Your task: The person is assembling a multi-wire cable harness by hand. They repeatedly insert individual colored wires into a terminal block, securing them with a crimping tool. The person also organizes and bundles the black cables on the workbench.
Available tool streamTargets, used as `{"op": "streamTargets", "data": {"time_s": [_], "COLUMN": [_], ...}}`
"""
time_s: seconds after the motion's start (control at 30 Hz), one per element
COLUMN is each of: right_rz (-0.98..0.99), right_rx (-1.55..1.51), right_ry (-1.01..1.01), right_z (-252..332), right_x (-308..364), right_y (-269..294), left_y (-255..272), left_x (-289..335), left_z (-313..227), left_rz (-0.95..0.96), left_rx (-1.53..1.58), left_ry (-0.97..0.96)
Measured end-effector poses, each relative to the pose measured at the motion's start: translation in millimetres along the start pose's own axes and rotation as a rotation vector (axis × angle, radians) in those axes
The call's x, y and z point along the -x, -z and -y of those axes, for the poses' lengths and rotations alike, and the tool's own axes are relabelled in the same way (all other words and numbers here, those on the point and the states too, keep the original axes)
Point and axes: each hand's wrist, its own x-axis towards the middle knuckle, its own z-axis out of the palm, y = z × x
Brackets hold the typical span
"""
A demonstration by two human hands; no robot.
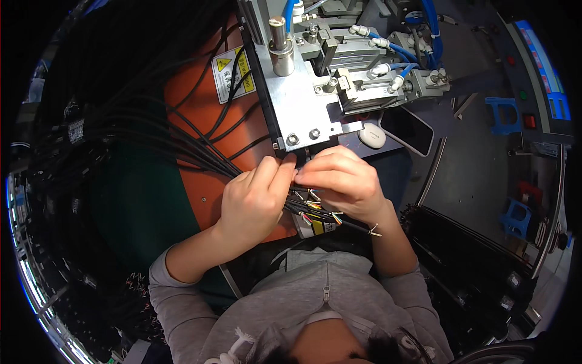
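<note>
My left hand (pixel 253 197) grips a bundle of black cables (pixel 182 145) that fans in from the left across an orange panel (pixel 203 182). My right hand (pixel 342 182) pinches the stripped cable ends right beside the left fingers. Short coloured wire tips (pixel 315 209) stick out below both hands. Both hands sit just under the lower edge of a metal machine bracket (pixel 297 103). What lies between the fingertips is hidden.
The machine above carries a steel cylinder (pixel 280 45), blue air hoses (pixel 400 54) and white fittings. A white oval case (pixel 371 135) and a dark phone (pixel 407 130) lie to the right. More black cable bundles (pixel 467 255) pile at lower right. A yellow warning label (pixel 233 73) is on the orange panel.
</note>
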Motion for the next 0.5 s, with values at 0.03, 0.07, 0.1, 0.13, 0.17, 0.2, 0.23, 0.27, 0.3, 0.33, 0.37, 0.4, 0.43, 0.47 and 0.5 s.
{"op": "streamTargets", "data": {"time_s": [0.03, 0.07, 0.1, 0.13, 0.17, 0.2, 0.23, 0.27, 0.3, 0.33, 0.37, 0.4, 0.43, 0.47, 0.5], "right_rz": [0.015, 0.029, 0.017, 0.004, -0.009, -0.031, -0.054, -0.078, -0.103, -0.115, -0.128, -0.139, -0.161, -0.233, -0.245], "right_rx": [-0.022, -0.043, -0.042, -0.04, -0.039, -0.024, -0.008, 0.007, 0.014, 0.024, 0.034, 0.045, 0.017, 0.057, 0.077], "right_ry": [-0.009, -0.017, -0.026, -0.034, -0.043, -0.076, -0.11, -0.144, -0.174, -0.176, -0.178, -0.187, -0.222, -0.239, -0.224], "right_z": [-0.6, -0.9, 0.3, 2.5, 4.9, 6.5, 8.3, 9.4, 7.9, 9.4, 11.3, 14.2, 17.5, 20.7, 22.9], "right_x": [-0.2, 0.1, -2.9, -5.3, -7.0, -7.2, -6.9, -6.8, -3.4, -1.4, 1.1, 5.4, 9.8, 13.8, 20.1], "right_y": [-2.6, -4.7, -5.9, -7.1, -7.4, -8.0, -8.6, -8.9, -8.9, -7.0, -4.8, -2.0, 2.9, 5.2, 9.5], "left_y": [-0.2, -1.1, -1.0, -0.5, 0.1, -0.4, -0.3, -0.4, -0.8, -0.5, 1.5, 3.3, 5.3, 6.2, 6.3], "left_x": [-0.3, 0.1, -0.6, -1.1, -1.4, -1.5, -2.3, -3.4, -2.8, -2.8, -3.5, -5.7, -9.2, -11.3, -10.0], "left_z": [0.5, 0.9, 2.3, 3.2, 3.5, 4.2, 4.2, 4.9, 4.8, 5.0, 5.8, 5.8, 6.1, 6.6, 6.8], "left_rz": [-0.014, -0.029, -0.046, -0.048, -0.049, -0.051, -0.062, -0.065, -0.067, -0.068, -0.041, -0.092, -0.141, -0.191, -0.281], "left_rx": [0.02, 0.04, 0.055, 0.059, 0.064, 0.07, 0.061, 0.053, 0.044, 0.036, 0.046, 0.058, 0.07, 0.083, 0.157], "left_ry": [-0.004, -0.009, -0.016, -0.011, -0.007, -0.002, 0.0, -0.025, -0.044, -0.064, -0.092, -0.149, -0.207, -0.264, -0.353]}}
